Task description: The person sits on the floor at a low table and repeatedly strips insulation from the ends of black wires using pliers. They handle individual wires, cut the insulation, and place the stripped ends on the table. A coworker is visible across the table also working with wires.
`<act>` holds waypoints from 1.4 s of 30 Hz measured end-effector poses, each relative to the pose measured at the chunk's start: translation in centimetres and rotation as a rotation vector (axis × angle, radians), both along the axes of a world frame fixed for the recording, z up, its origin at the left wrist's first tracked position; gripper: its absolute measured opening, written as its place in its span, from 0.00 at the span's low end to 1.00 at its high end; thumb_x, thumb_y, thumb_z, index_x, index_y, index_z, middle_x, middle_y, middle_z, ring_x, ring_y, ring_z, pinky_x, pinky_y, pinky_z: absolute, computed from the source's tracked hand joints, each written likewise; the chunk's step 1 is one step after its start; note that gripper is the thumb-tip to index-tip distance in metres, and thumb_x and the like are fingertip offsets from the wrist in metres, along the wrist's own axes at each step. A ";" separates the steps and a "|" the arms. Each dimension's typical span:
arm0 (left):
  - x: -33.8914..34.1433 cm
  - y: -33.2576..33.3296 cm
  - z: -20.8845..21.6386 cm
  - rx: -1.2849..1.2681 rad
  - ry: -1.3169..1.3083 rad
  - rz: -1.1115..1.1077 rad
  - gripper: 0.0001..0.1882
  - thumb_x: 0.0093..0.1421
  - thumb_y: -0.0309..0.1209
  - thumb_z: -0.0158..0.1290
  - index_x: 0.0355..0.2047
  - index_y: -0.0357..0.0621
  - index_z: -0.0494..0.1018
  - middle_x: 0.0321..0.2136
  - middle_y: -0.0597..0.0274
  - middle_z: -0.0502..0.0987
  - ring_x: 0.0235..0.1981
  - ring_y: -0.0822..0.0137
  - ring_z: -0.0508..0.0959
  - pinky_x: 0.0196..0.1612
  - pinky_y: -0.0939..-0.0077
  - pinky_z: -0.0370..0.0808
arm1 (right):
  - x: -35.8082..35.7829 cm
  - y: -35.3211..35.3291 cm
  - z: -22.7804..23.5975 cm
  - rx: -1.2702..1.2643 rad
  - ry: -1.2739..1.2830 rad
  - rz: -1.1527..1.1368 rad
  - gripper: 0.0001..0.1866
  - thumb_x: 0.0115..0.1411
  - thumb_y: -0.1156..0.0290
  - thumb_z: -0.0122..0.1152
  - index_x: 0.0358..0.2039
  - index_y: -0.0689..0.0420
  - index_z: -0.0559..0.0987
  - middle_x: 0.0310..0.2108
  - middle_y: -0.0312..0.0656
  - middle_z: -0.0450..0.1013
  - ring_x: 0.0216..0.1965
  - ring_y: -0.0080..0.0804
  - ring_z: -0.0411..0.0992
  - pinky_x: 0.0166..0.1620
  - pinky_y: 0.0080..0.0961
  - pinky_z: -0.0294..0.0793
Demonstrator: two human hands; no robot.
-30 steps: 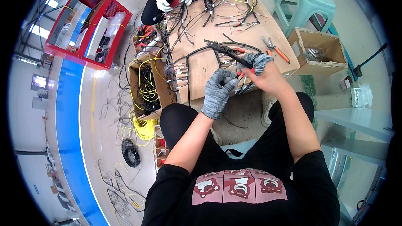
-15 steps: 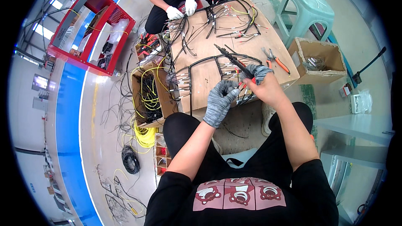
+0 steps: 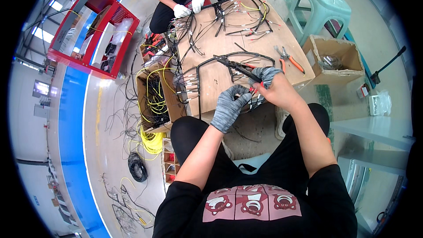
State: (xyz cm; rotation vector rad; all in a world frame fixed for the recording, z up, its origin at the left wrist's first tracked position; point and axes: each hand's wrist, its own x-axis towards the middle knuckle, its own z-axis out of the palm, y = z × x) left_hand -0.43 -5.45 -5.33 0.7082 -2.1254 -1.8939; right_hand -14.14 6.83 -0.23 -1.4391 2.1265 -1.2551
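Both my hands wear grey knit gloves with bare fingertips visible on the right, and they meet over the near edge of a wooden board (image 3: 213, 83). My right hand (image 3: 274, 89) is closed round a long dark pliers-like tool (image 3: 238, 67) with red parts, its two arms pointing up-left over the board. Close beside it, my left hand (image 3: 229, 108) is closed on thin wires (image 3: 255, 102), some with red ends; the exact pinch point is hidden by the fingers. A black wire harness (image 3: 198, 89) with white-tagged ends lies on the board around them.
Orange-handled pliers (image 3: 291, 61) lie at the board's right. Beyond, a co-worker's white-gloved hands (image 3: 189, 8) touch another harness (image 3: 219, 11). Cardboard boxes (image 3: 339, 77) flank the board; the left one (image 3: 174, 101) holds cables. A green stool (image 3: 324, 4) stands far right, a red rack (image 3: 116, 57) left.
The tool in my right hand has swung lower and further left, its arms now flatter over the board. My hands stay together at the wires; the view has shifted slightly.
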 end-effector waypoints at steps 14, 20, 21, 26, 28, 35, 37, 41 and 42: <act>0.3 0.4 -0.1 0.321 0.034 0.068 0.07 0.58 0.29 0.54 0.36 0.41 0.72 0.23 0.66 0.74 0.19 0.76 0.76 0.21 0.87 0.72 | -0.2 -0.3 -1.1 0.130 0.097 0.022 0.11 0.49 0.76 0.60 0.35 0.63 0.76 0.30 0.52 0.73 0.32 0.48 0.71 0.39 0.33 0.70; 0.3 -0.1 -0.7 0.235 0.088 0.122 0.07 0.59 0.32 0.54 0.35 0.42 0.74 0.21 0.70 0.73 0.17 0.81 0.70 0.20 0.86 0.66 | 1.1 0.8 0.4 -0.155 0.248 -0.169 0.09 0.51 0.68 0.61 0.31 0.60 0.77 0.26 0.47 0.73 0.28 0.46 0.71 0.34 0.33 0.71; 0.3 -0.2 -0.8 0.220 0.098 0.142 0.07 0.59 0.32 0.54 0.34 0.42 0.74 0.20 0.70 0.73 0.17 0.81 0.70 0.20 0.86 0.66 | 1.4 1.7 1.1 -0.224 0.201 -0.246 0.09 0.51 0.69 0.61 0.31 0.60 0.78 0.27 0.47 0.74 0.28 0.44 0.72 0.34 0.32 0.71; 0.9 -0.6 -1.1 0.232 0.121 0.255 0.06 0.58 0.30 0.55 0.31 0.41 0.74 0.19 0.72 0.71 0.16 0.82 0.66 0.20 0.87 0.63 | 3.6 7.9 5.9 -0.299 -0.133 -0.432 0.31 0.50 0.82 0.61 0.55 0.62 0.64 0.43 0.43 0.71 0.42 0.22 0.69 0.44 0.20 0.70; 0.9 -0.6 -1.2 0.253 0.141 0.286 0.05 0.58 0.30 0.55 0.30 0.42 0.74 0.19 0.73 0.71 0.16 0.83 0.64 0.20 0.87 0.62 | 4.5 11.4 6.8 -0.088 -0.236 -0.342 0.28 0.49 0.81 0.60 0.53 0.63 0.67 0.47 0.43 0.69 0.45 0.22 0.68 0.50 0.21 0.66; 0.3 -0.5 -1.5 0.342 0.239 0.333 0.05 0.58 0.32 0.55 0.32 0.45 0.76 0.19 0.75 0.70 0.15 0.84 0.64 0.17 0.87 0.60 | 10.3 17.4 1.8 0.822 -1.022 -0.020 0.09 0.50 0.73 0.62 0.32 0.60 0.78 0.23 0.30 0.70 0.26 0.16 0.64 0.30 0.18 0.66; 0.4 -0.5 -1.4 0.349 0.240 0.342 0.05 0.58 0.32 0.55 0.32 0.46 0.76 0.19 0.75 0.70 0.15 0.83 0.64 0.17 0.87 0.60 | 10.6 17.6 -0.8 0.644 -1.128 0.048 0.08 0.49 0.72 0.63 0.30 0.59 0.77 0.22 0.31 0.70 0.25 0.17 0.65 0.29 0.17 0.66; 0.6 -0.9 -1.8 0.347 0.263 0.356 0.05 0.58 0.31 0.55 0.33 0.46 0.76 0.18 0.75 0.70 0.14 0.83 0.64 0.17 0.87 0.59 | 12.3 18.1 -3.7 0.656 -1.252 0.138 0.20 0.48 0.73 0.62 0.43 0.65 0.73 0.36 0.38 0.74 0.38 0.23 0.70 0.45 0.19 0.69; 0.7 -0.8 -1.8 0.354 0.273 0.366 0.05 0.58 0.31 0.55 0.33 0.46 0.76 0.18 0.75 0.70 0.14 0.83 0.63 0.17 0.87 0.59 | 13.1 18.1 -3.3 0.604 -1.376 0.168 0.24 0.48 0.74 0.61 0.47 0.65 0.70 0.40 0.41 0.73 0.43 0.26 0.70 0.49 0.21 0.67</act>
